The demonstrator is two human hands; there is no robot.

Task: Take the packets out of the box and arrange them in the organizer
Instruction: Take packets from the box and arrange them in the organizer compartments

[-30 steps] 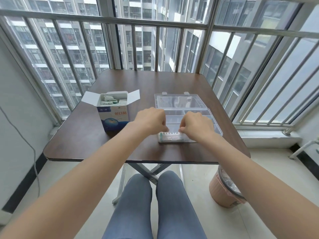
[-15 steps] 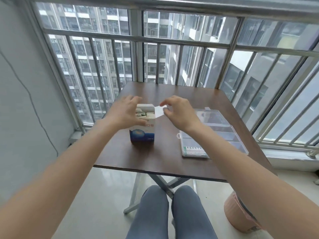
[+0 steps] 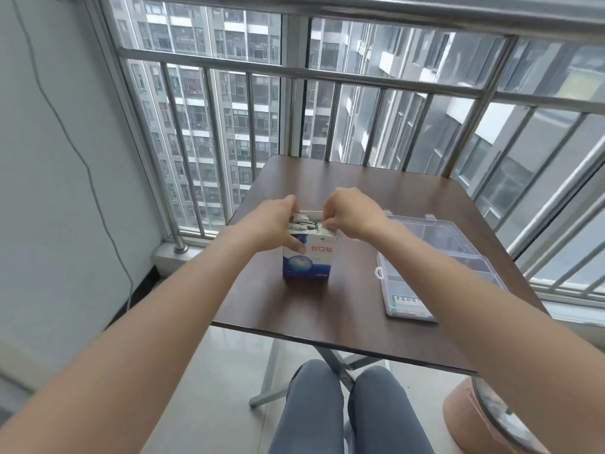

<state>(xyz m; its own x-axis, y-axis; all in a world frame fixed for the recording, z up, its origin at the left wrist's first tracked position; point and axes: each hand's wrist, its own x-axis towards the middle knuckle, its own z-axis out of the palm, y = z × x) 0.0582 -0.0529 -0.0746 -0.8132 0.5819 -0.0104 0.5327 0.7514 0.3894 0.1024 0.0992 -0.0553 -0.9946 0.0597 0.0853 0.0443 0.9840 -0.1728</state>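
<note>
A small white and blue box (image 3: 307,263) stands upright on the brown table (image 3: 376,309), its top open and packets (image 3: 302,222) showing inside. My left hand (image 3: 276,224) grips the box's left side, thumb on the front face. My right hand (image 3: 352,213) is at the open top, fingers curled down and pinching packets at the right edge. A clear plastic organizer (image 3: 435,267) lies open to the right, with packets (image 3: 407,301) in its nearest compartment.
Window bars run along the table's far and right sides. A pink bin (image 3: 471,417) stands on the floor at the lower right. My knees (image 3: 347,407) are under the table's near edge. A grey wall with a hanging cable is on the left.
Both hands left the organizer and moved left to the box. The left hand now grips the box and the right hand's fingers have gone down into its open top. The camera turned left.
</note>
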